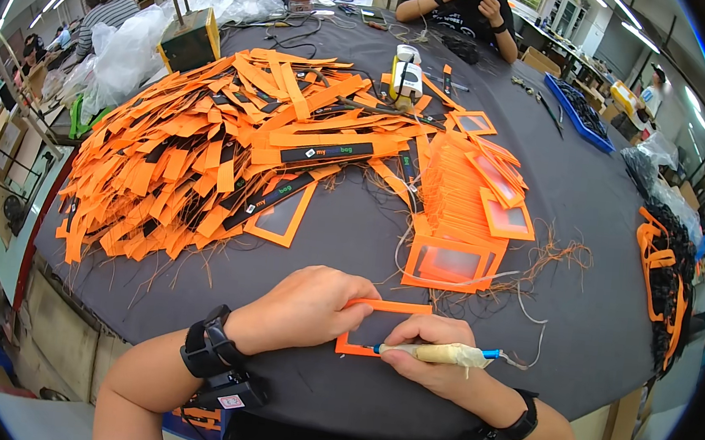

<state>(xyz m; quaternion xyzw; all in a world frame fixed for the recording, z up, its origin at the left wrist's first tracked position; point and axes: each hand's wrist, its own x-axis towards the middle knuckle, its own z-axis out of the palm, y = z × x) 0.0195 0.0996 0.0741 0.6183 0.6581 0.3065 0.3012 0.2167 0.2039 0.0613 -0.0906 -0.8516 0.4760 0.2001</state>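
Presently, L hand pinches the upper edge of an orange frame near its L corner, thumb & index closed on the edge, other fingers curled under. R hand is closed round a pen-type tool, gripped like a pencil: blue at both ends, pale wrap along the mid. Tool tip is at the frame's lower edge; whether actual contact, can't tell. R side of frame partly hidden by R hand.

Frame posn: near edge of dark grey table, betw. both hands, directly in front of the person. A pale cord runs from the tool's rear end & loops up toward the stack.

Surroundings: stack of orange frames w/ clear windows beyond R hand, sev. askew on top. Lg. heap of orange strips to the L, some w/ black printed bands. Loose orange threads R of stack. White-&-yellow device behind heap; blue tray w/ dark contents, far R. Black strap on L wrist, similar on R. Co-worker seated at far side, both hands raised.
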